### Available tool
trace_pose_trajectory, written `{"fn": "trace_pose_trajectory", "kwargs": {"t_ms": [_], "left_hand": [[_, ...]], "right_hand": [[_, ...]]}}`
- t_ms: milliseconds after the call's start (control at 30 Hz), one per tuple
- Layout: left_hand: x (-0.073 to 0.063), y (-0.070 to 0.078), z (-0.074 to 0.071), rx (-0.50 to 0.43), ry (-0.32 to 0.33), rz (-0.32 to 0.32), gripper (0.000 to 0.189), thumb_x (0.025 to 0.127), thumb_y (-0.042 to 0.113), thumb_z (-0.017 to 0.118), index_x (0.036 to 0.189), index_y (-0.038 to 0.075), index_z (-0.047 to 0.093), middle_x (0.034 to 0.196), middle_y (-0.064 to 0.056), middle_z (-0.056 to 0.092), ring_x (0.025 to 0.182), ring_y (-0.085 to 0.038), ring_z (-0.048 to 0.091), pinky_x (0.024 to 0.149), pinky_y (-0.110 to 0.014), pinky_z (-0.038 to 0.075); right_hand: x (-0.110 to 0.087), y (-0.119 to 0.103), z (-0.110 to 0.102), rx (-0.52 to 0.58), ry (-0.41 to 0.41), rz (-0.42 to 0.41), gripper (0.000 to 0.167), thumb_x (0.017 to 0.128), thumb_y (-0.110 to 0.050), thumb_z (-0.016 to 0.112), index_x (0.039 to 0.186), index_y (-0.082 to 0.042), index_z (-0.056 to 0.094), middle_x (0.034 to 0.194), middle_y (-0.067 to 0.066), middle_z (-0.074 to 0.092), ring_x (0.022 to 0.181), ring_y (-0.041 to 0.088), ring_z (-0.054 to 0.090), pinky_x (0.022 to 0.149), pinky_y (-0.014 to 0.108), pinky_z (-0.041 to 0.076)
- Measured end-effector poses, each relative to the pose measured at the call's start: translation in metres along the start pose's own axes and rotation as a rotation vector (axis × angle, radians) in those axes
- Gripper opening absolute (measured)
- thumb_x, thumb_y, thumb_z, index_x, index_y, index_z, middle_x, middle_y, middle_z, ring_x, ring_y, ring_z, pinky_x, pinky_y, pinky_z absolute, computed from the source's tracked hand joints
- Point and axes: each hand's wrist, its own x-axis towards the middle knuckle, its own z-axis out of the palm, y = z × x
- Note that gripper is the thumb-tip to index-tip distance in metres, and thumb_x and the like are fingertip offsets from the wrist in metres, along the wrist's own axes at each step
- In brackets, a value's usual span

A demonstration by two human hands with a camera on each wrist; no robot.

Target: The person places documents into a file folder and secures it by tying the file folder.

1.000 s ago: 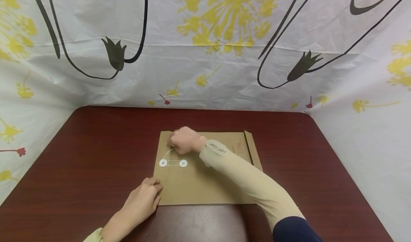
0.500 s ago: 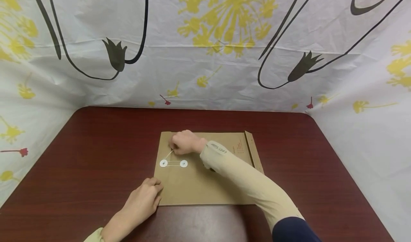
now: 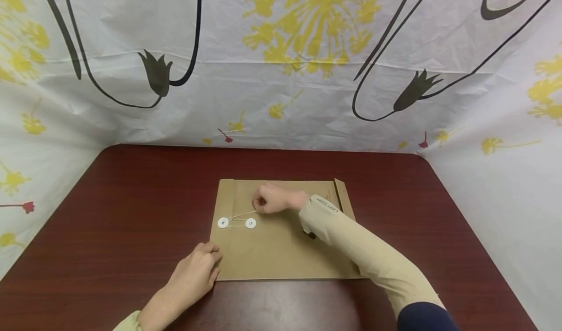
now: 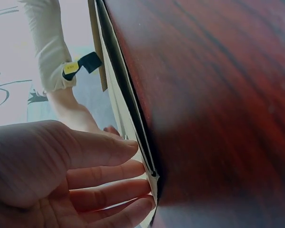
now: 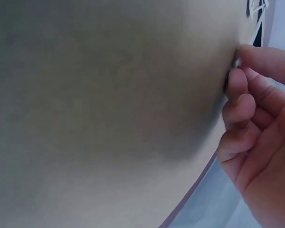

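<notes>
A brown kraft string-tie envelope [image 3: 268, 258] lies flat on the table. Two white button discs sit near its left side, a left disc [image 3: 223, 222] and a right disc [image 3: 250, 223], with thread looped between them. From the left disc a thin string [image 3: 241, 215] runs taut to my right hand [image 3: 275, 198], which pinches its end between thumb and forefinger just above the envelope. The other right fingers are curled in the right wrist view. At the envelope's lower left edge rests my left hand [image 3: 196, 271]; its fingers [image 4: 114, 190] are extended and touch the edge.
A dark red wooden table [image 3: 131, 214] carries the envelope. Behind and beside it hangs a white curtain [image 3: 219, 96] with flower prints. Along the envelope's right end a narrow flap [image 3: 347, 201] stands slightly raised.
My right hand has moved right and slightly nearer with the string, swinging it from steeply upward to a low slant toward the right disc. My left hand has stayed in place.
</notes>
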Motion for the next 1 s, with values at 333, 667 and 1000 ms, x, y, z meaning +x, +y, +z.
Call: {"fn": "trace_pose_trajectory", "kwargs": {"t_ms": [333,667,1000], "left_hand": [[-0.001,0.001,-0.002,0.008,-0.005,-0.006,0.021,0.068,0.0,0.077,0.087,0.0,0.07,0.097,-0.008,0.062,0.091,-0.025,0.059,0.054,-0.034,0.052],[-0.001,0.002,-0.003,0.011,-0.011,0.0,0.019,0.067,-0.001,0.077,0.084,0.001,0.069,0.096,-0.008,0.062,0.09,-0.026,0.059,0.054,-0.035,0.052],[0.0,0.002,-0.003,0.016,-0.014,0.009,0.018,0.068,-0.001,0.077,0.084,0.001,0.069,0.095,-0.008,0.061,0.09,-0.026,0.059,0.053,-0.035,0.052]], "right_hand": [[0.001,-0.031,-0.002,-0.103,-0.136,0.247,0.034,0.07,0.001,0.06,0.049,-0.017,0.042,0.046,-0.01,0.031,0.044,0.003,0.028,0.043,0.018,0.024],[0.008,-0.042,-0.003,0.001,-0.169,0.52,0.03,0.07,0.004,0.058,0.05,-0.015,0.046,0.047,-0.005,0.04,0.042,0.007,0.035,0.04,0.02,0.029],[0.027,-0.038,-0.009,0.148,-0.347,0.725,0.035,0.069,0.011,0.05,0.044,-0.012,0.041,0.044,-0.003,0.035,0.038,0.005,0.025,0.04,0.017,0.022]]}}
